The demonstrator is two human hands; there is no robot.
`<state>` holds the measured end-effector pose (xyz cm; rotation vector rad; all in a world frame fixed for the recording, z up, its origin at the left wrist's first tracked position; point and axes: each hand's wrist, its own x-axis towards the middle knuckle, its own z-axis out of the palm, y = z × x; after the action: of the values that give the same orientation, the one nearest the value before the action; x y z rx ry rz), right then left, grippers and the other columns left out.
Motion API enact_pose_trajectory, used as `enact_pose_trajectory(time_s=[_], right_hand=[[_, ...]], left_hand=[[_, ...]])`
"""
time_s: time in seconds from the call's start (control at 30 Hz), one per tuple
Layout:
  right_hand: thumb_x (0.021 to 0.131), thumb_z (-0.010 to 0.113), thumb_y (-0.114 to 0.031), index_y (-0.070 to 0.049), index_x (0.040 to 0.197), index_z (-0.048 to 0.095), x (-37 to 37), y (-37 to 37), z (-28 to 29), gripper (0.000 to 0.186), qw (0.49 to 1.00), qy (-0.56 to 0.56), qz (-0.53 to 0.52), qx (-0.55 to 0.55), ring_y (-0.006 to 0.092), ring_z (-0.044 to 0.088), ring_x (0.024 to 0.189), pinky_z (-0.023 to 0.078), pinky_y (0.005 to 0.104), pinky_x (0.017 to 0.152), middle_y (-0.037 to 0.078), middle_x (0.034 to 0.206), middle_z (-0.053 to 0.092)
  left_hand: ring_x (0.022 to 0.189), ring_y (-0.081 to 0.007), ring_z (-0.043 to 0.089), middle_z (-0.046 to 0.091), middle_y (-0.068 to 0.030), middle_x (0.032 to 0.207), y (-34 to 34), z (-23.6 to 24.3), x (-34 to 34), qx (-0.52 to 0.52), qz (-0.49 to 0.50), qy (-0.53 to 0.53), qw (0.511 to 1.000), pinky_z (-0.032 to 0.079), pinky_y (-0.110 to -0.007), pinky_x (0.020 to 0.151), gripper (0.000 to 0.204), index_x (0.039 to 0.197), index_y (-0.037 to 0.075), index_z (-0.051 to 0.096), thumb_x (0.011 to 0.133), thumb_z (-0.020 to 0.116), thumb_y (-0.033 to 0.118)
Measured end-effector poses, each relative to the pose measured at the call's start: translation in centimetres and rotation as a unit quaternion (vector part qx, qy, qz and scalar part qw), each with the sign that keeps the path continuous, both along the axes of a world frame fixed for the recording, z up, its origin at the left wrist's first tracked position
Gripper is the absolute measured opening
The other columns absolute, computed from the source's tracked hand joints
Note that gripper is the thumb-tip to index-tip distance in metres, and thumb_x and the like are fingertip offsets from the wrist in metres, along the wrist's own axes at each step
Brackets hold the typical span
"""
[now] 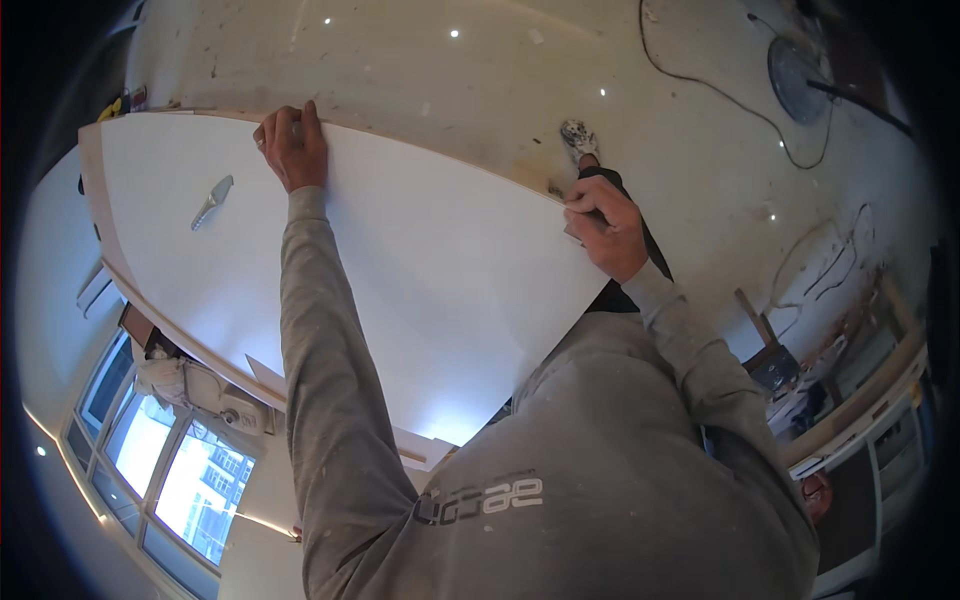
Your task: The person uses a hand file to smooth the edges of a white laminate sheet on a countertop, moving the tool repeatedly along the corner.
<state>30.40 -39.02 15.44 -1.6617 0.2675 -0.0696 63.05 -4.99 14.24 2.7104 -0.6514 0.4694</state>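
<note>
Both hands are on a large white panel point(400, 260) that fills the middle of the view, its bare wooden edge showing along the far and left sides. The left hand point(291, 145) reaches out on a long grey sleeve to the far edge of the panel, where its fingers curl over the rim and grip it, knuckles up, thumb side toward the panel face. The right hand point(606, 228) sits at the panel's right-hand corner, fingers bent and closed tight around that corner; whether something small is pinched in it as well I cannot tell. A small silver-grey tool point(212, 201) lies loose on the white face, to the left of the left hand and apart from it. Past the far edge lies a pale, scuffed floor point(450, 80) with a black cable point(720, 90) snaking across it toward a round dark disc point(797, 80). One paint-spattered shoe point(578, 138) shows just beyond the right hand. A window point(170, 470) glows at the lower left.
</note>
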Motion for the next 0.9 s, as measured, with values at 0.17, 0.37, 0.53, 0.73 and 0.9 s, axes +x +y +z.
enact_pose_trajectory(time_s=[0.17,0.37,0.53,0.73,0.9], right_hand=[[0.091,0.075,0.004,0.000,0.098,0.062,-0.4,-0.1,-0.2,0.015,1.000,0.003,-0.006,-0.001,0.0245,0.069,0.092,0.056,0.0324,0.084,0.011,0.105,0.068],[0.088,0.079,-0.001,-0.002,0.106,0.063,-0.3,0.0,0.9,0.024,0.999,0.031,0.012,-0.020,0.0254,0.070,0.093,0.057,0.0344,0.084,0.010,0.103,0.066],[0.089,0.081,-0.003,-0.002,0.107,0.065,-0.3,-0.1,1.2,0.025,0.999,0.041,0.017,-0.031,0.0256,0.071,0.093,0.058,0.0354,0.085,0.011,0.103,0.067],[0.091,0.082,-0.005,-0.001,0.105,0.065,-0.5,-0.2,0.5,0.022,0.999,0.004,0.005,-0.052,0.0269,0.072,0.094,0.058,0.0367,0.086,0.011,0.104,0.068],[0.091,0.081,-0.002,0.000,0.101,0.065,-0.4,0.2,1.0,0.018,0.998,-0.012,0.000,-0.059,0.0264,0.072,0.093,0.058,0.0365,0.085,0.011,0.104,0.068]], left_hand=[[0.107,-0.0345,0.062,0.072,-0.0081,0.103,-0.5,0.3,-0.6,0.033,0.023,0.003,0.999,0.048,-0.047,0.099,0.021,0.090,0.009,0.070,0.101,0.080,0.025],[0.106,-0.0370,0.062,0.074,-0.0116,0.105,-0.7,0.2,-0.8,0.059,0.029,-0.029,0.997,0.050,-0.051,0.096,0.021,0.094,0.007,0.073,0.102,0.078,0.025],[0.110,-0.0359,0.061,0.073,-0.0099,0.109,-0.4,0.2,-0.6,0.061,0.040,-0.012,0.997,0.050,-0.051,0.098,0.020,0.096,0.009,0.072,0.103,0.078,0.026],[0.109,-0.0375,0.062,0.073,-0.0136,0.108,-1.2,0.1,-0.7,0.045,0.058,0.007,0.997,0.050,-0.052,0.097,0.022,0.095,0.006,0.072,0.103,0.076,0.026],[0.110,-0.0380,0.062,0.074,-0.0144,0.108,-0.9,0.3,-0.8,0.027,0.084,0.017,0.996,0.051,-0.051,0.099,0.024,0.095,0.004,0.073,0.102,0.076,0.026]])
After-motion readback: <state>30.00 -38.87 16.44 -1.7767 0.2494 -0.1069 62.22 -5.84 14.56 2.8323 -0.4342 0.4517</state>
